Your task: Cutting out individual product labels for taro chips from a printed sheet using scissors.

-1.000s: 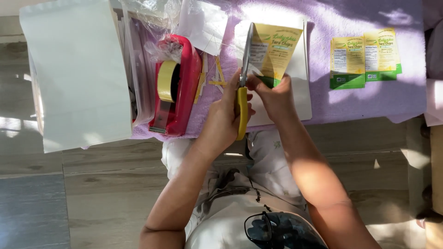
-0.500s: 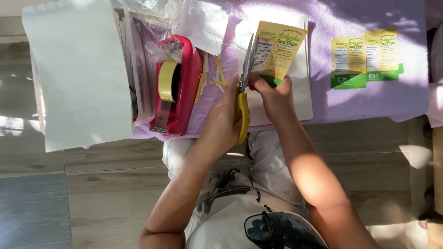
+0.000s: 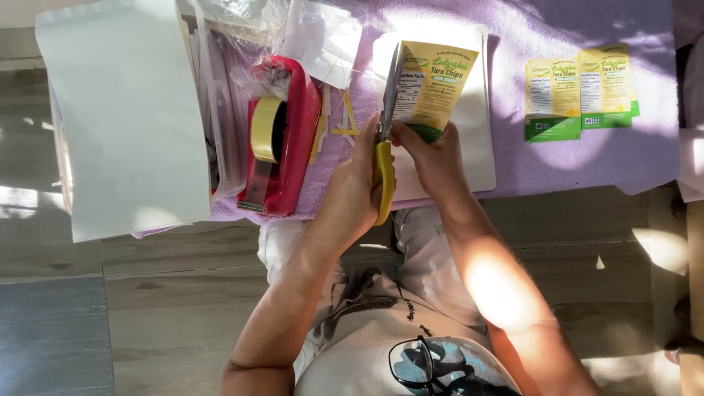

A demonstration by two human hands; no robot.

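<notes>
Top centre of the frame: the left hand grips yellow-handled scissors, blades along the edge of a yellow-and-green printed label pinched at its lower end by the right hand. Thin, light and floppy, it looks best held near the cut. Two labels lie upper right.

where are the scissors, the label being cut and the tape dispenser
scissors (image 3: 383, 172), head view, on the yellow handle
yellow label (image 3: 436, 84), head view, middle of its printed face
red tape dispenser (image 3: 297, 139), head view, on its red side wall
</notes>
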